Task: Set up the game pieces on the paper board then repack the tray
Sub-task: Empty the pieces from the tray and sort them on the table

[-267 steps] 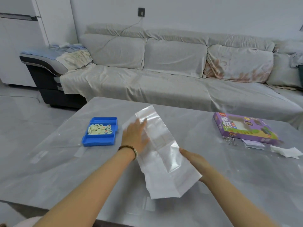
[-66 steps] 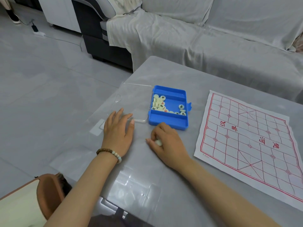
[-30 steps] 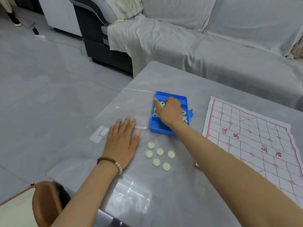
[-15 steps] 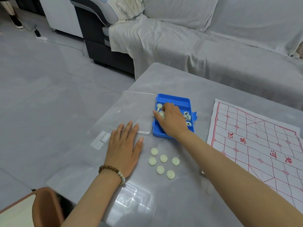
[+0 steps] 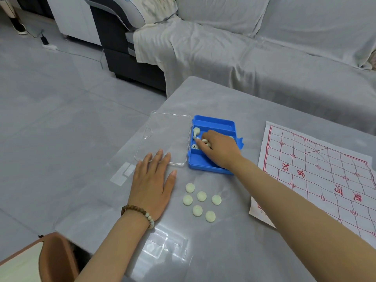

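Note:
A blue tray (image 5: 213, 121) sits on the grey table, its clear lid (image 5: 163, 137) hinged open to the left. Cream round game pieces (image 5: 196, 147) lie inside the tray. My right hand (image 5: 218, 149) reaches into the tray with its fingers curled around pieces there. Several cream pieces (image 5: 201, 196) lie face down on the table in front of the tray. My left hand (image 5: 153, 183) rests flat on the table, fingertips at the lid's near edge. The paper board (image 5: 317, 171) with its red grid lies to the right.
The table's left edge (image 5: 105, 165) runs close by my left hand, with the floor below. A covered sofa (image 5: 264, 58) stands behind the table. A brown chair back (image 5: 55, 259) is at the lower left.
My right hand has stayed inside the tray, its fingers closing on pieces. My left hand has not moved. The view has shifted slightly.

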A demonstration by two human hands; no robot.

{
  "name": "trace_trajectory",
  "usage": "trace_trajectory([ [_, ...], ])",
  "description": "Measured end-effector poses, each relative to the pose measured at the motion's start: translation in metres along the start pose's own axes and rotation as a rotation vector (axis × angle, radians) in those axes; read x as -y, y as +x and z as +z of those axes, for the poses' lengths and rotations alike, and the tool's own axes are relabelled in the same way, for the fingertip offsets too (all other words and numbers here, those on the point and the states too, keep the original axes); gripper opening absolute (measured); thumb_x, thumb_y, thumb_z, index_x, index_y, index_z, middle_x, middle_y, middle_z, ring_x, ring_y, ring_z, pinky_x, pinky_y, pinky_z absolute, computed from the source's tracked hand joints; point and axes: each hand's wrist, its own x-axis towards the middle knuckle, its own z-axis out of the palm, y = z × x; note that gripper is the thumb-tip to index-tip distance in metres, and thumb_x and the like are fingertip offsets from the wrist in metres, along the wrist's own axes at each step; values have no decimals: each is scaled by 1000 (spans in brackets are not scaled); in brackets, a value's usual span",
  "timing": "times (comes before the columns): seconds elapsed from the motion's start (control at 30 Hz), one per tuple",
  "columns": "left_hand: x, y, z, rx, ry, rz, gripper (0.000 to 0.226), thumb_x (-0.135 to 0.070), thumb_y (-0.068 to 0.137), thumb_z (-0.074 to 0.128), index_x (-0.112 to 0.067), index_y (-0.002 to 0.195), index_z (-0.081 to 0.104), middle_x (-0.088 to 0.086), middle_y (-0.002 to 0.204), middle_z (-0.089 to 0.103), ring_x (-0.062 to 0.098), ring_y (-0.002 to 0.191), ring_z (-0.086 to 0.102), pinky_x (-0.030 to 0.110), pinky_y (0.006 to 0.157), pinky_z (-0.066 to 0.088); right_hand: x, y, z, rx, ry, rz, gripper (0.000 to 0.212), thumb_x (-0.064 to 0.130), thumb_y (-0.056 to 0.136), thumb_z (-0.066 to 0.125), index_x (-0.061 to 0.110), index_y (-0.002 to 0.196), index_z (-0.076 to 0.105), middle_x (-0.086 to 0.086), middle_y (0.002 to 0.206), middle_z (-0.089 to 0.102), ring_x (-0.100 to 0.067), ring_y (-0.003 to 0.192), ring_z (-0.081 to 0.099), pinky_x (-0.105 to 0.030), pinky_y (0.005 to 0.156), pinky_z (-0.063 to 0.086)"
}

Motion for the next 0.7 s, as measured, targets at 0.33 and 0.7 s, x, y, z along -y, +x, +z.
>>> trace_trajectory([
  [0.33, 0, 0, 0, 3, -8, -3, 81, -59, 76, -7, -28, 146, 18, -7, 155, 12, 15, 142, 5, 30, 116, 2, -2, 13, -8, -104, 495, 234, 46, 42, 93, 49, 14, 58, 37, -2, 56, 47, -5, 45, 39, -27, 55, 33],
  [0.7, -2, -1, -3, 28, -13, -2, 68, -52, 85, 8, -26, 146, 20, -5, 155, 13, 17, 142, 6, 32, 116, 3, 11, -51, -25, -207, 542, 162, 46, 42, 96, 42, 19, 58, 30, 5, 55, 31, -9, 52, 27, -25, 53, 25],
])
